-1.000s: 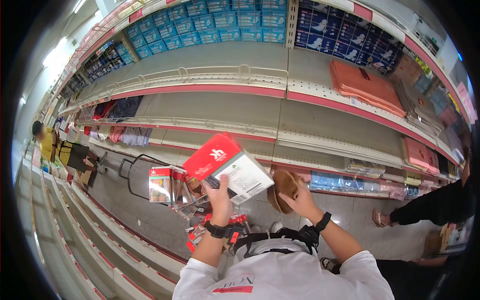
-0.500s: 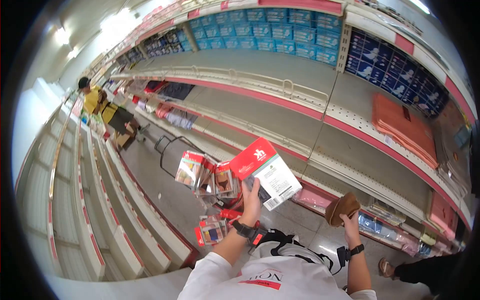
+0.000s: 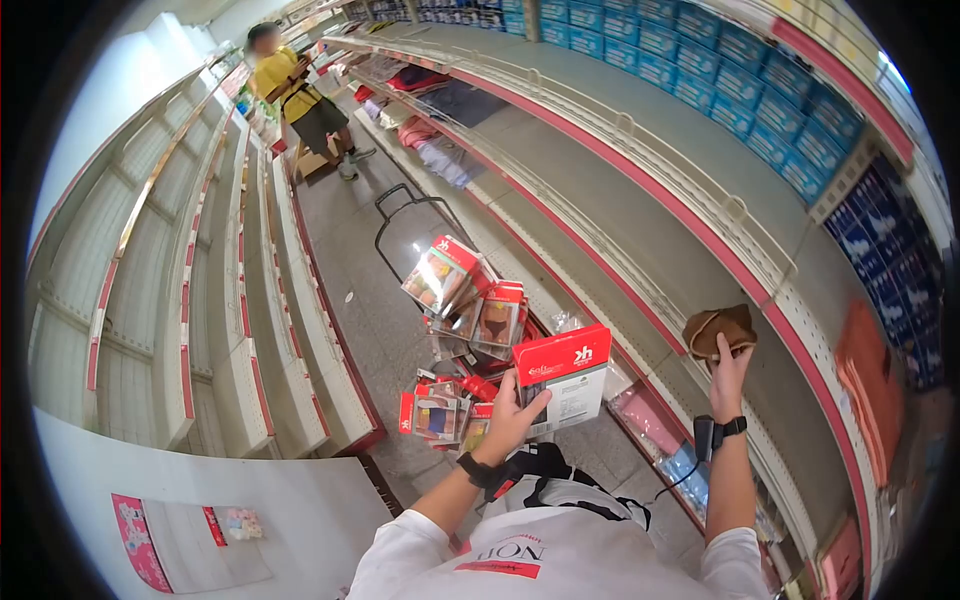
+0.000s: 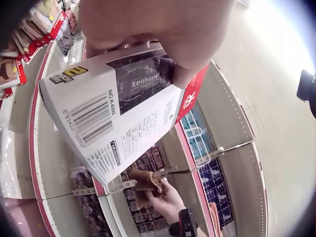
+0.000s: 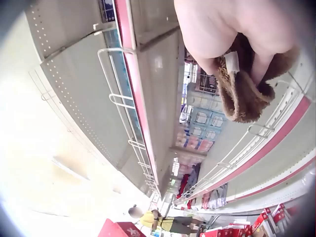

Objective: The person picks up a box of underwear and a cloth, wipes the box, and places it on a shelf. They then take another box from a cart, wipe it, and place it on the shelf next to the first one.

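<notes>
My left hand (image 3: 508, 425) grips a red and white cardboard box (image 3: 578, 395) by its near side, thumb across the face. Seen in the left wrist view, the box (image 4: 84, 106) has a barcode and a dark printed panel, and the thumb presses beside that panel. Out to the right, in front of the shelves, my right hand (image 3: 730, 375) holds a brown fuzzy cloth (image 3: 716, 328). Fingers curl into its folds in the right wrist view, where a small white tag shows on the cloth (image 5: 242, 101).
Several red-topped packages (image 3: 440, 275) lie heaped on the left near a black tube handle (image 3: 400, 195). Long shelves (image 3: 600, 200) run along the right, with blue boxes (image 3: 690, 50) at the back. White racks (image 3: 200, 270) line the left. A person in yellow (image 3: 280, 75) stands down the aisle.
My right hand has carried the brown cloth away from the box, outward to the right and up beside the shelves. The left hand still holds the box. The head view has turned left.
</notes>
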`<state>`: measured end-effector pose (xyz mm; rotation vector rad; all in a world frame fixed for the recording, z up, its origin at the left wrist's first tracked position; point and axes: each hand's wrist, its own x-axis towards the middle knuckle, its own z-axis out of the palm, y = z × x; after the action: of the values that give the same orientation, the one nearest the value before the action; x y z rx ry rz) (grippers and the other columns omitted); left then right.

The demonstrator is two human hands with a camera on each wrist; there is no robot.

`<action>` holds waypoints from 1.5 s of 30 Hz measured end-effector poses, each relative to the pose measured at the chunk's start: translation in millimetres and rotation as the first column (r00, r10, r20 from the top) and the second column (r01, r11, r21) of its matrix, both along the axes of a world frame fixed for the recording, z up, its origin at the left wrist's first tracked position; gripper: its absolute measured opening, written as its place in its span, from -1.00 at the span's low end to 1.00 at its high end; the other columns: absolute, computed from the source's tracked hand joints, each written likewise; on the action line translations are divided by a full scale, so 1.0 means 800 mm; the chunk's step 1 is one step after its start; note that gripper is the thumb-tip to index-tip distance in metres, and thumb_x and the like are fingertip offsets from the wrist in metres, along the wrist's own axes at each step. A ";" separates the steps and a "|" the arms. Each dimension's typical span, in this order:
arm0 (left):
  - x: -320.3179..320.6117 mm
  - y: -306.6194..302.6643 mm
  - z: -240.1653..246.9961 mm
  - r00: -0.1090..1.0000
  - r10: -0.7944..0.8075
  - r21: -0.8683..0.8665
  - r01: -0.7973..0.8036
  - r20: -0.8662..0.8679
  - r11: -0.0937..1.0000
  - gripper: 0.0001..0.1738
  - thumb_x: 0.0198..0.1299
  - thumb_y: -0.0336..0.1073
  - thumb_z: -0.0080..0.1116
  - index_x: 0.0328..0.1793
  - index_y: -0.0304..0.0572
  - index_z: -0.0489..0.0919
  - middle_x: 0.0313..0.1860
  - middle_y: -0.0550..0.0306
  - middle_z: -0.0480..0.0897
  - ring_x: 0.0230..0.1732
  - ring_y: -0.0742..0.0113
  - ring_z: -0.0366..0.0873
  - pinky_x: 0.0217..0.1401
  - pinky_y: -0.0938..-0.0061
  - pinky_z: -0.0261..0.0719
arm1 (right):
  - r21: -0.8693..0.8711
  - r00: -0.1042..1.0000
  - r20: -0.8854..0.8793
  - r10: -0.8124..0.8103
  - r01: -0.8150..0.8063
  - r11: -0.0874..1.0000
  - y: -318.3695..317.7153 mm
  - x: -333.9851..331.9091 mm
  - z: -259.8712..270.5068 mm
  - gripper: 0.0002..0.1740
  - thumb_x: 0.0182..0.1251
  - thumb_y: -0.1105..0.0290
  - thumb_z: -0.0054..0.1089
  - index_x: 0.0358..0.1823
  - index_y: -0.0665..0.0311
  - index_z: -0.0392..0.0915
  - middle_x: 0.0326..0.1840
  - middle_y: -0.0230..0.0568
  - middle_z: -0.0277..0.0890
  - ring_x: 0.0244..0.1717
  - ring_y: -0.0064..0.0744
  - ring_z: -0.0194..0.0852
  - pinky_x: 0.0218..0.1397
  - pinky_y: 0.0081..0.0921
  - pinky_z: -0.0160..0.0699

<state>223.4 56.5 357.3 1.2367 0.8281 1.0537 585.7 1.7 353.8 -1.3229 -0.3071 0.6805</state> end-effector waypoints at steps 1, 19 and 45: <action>-0.005 0.009 -0.001 1.000 0.012 -0.001 -0.012 0.008 1.000 -0.55 0.13 -0.35 0.23 0.09 -0.27 0.32 -0.03 0.12 0.49 0.05 0.41 0.40 0.16 0.48 0.31 | -0.036 1.000 -0.019 -0.008 0.008 0.999 0.020 0.003 0.000 -0.29 0.23 0.37 0.21 0.33 0.06 0.01 0.33 -0.29 0.10 0.32 -0.32 0.07 0.21 -0.23 0.25; 0.032 0.138 0.026 0.989 0.137 0.066 -0.140 0.046 0.988 -0.45 0.08 -0.46 0.25 0.13 -0.31 0.21 0.03 0.07 0.43 0.07 0.40 0.39 0.14 0.48 0.36 | -0.537 0.594 0.667 0.449 -0.034 0.843 0.165 -0.005 -0.031 -0.38 0.08 0.30 0.21 0.20 0.34 0.33 0.14 0.08 0.38 0.16 -0.09 0.35 0.21 -0.36 0.30; 0.245 0.125 0.201 0.962 -0.255 0.768 0.089 0.099 0.634 -0.53 -0.02 -0.36 0.26 0.05 -0.25 0.39 0.17 -0.12 0.33 0.22 0.08 0.26 0.27 0.20 0.19 | -0.032 0.367 0.926 0.083 -0.143 0.989 -0.035 -0.056 0.226 -0.43 -0.03 0.44 0.38 0.06 0.31 0.38 0.00 -0.03 0.45 0.02 -0.13 0.43 0.09 -0.35 0.43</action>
<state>419.3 156.9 517.7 1.8316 0.0502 1.3999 540.9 -26.5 534.2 -1.5340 -1.3664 -0.0820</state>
